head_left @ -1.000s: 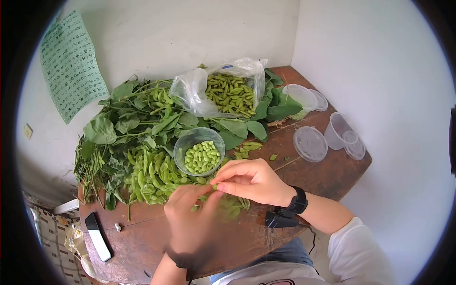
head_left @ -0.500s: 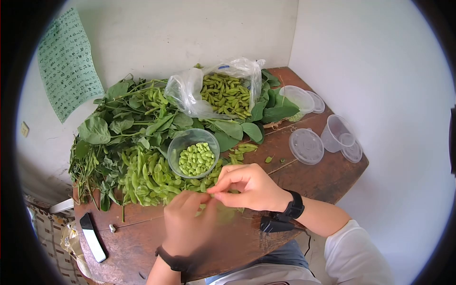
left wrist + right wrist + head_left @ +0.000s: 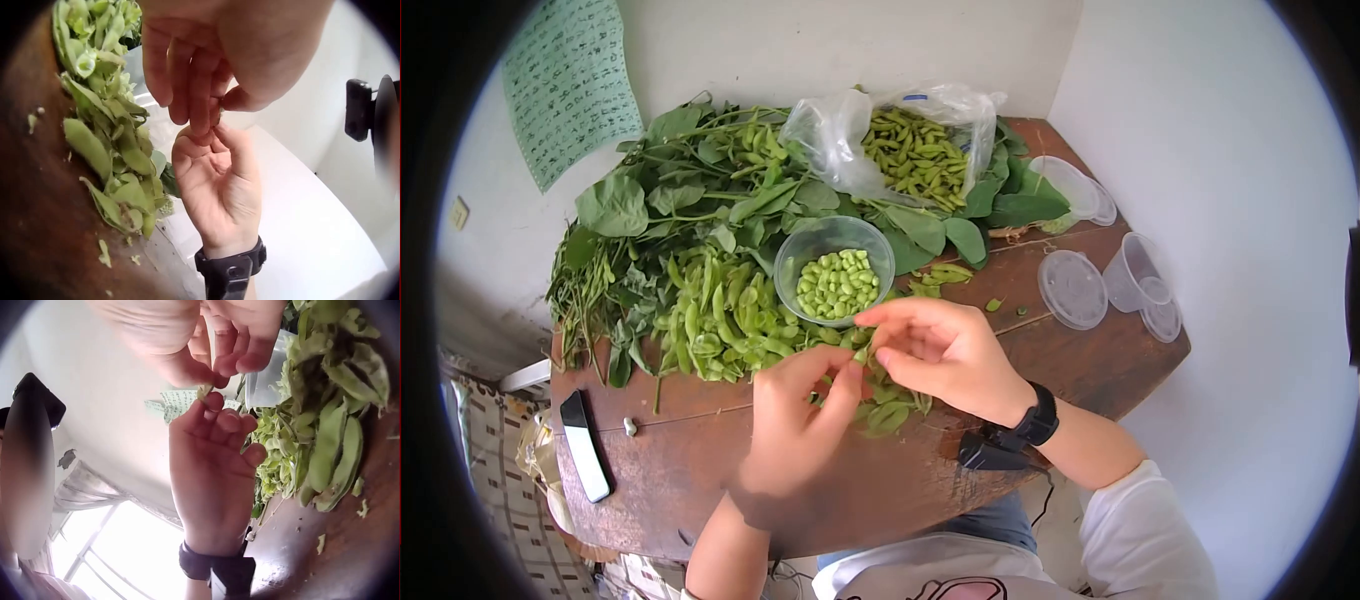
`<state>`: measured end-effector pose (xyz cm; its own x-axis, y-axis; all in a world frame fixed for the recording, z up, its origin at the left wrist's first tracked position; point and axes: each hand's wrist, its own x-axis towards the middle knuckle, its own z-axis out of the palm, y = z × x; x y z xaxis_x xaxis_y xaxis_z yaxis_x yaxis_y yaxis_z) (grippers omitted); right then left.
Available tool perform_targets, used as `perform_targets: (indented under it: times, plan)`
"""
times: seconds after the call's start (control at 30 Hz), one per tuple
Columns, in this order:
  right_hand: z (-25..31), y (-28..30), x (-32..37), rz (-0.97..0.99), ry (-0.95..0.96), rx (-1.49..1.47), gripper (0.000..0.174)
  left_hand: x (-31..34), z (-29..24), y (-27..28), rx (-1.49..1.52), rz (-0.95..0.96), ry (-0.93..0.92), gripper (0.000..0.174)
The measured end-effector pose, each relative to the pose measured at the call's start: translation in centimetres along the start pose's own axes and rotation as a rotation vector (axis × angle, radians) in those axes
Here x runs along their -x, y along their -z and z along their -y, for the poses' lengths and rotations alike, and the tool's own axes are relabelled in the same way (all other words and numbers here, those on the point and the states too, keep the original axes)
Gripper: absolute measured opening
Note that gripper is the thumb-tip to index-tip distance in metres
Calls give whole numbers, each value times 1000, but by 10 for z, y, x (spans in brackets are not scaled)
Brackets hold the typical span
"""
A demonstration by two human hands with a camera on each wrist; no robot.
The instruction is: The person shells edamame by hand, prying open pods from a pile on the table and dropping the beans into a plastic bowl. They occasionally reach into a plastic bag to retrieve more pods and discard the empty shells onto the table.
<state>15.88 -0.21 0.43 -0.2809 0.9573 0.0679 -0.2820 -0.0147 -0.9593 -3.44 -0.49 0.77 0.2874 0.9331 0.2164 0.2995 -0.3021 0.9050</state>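
Observation:
In the head view my left hand (image 3: 800, 410) pinches a small green pod piece (image 3: 860, 356) between thumb and forefinger. Beside it is my right hand (image 3: 955, 360), its thumb and forefinger bent and parted, close to the left fingertips. The right wrist view shows the pale green piece (image 3: 204, 392) at the left hand's (image 3: 215, 456) fingertips, just under the right hand (image 3: 187, 337). Behind both hands stands a clear bowl (image 3: 788, 268) with shelled green beans (image 3: 838, 284). Pods and opened shells (image 3: 720, 320) lie around the bowl's front and left.
Leafy stalks (image 3: 612, 205) cover the table's back left. A plastic bag (image 3: 830, 140) holds more pods (image 3: 915, 155). Clear lids (image 3: 1072, 290) and a cup (image 3: 1128, 268) stand at the right. A phone (image 3: 585, 450) lies at the front left.
My right thumb and forefinger have parted from their earlier pinch, and the left hand keeps hold of the green piece. The head view has shifted, so the table's contents sit higher.

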Motion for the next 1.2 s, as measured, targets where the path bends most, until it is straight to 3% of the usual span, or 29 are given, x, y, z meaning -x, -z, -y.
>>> perform_targets:
  times: [0.03,0.1,0.13,0.2,0.37,0.57,0.67,0.87,0.93,1.1,1.2]
  plan:
    - [-2,0,-1,6,-2,-1,24,1,2,-1,62,23,34,22]
    - [-5,2,-3,-70,300,416,33,0,2,0,89,29,68,20]
    - [-2,4,-4,-67,301,419,33,-1,2,1,115,37,99,18]
    - [3,8,-7,-3,613,812,28,-2,1,2,96,48,66,19]
    - [-1,6,-6,-28,589,816,21,0,6,-1,26,42,-10,26]
    - [-8,7,-7,30,520,685,13,-1,14,-3,-226,9,-234,27]
    - [-9,7,-6,40,478,666,16,-1,13,0,-334,69,-229,25]
    - [-3,9,-8,99,492,563,18,1,2,0,30,100,-57,31]
    - [-5,10,-9,100,493,540,18,2,-1,0,113,115,98,35]
    - [-11,12,-10,51,514,508,18,-3,7,-5,104,107,74,36]
    - [-13,9,-8,21,534,644,18,-3,9,-6,28,84,75,37]
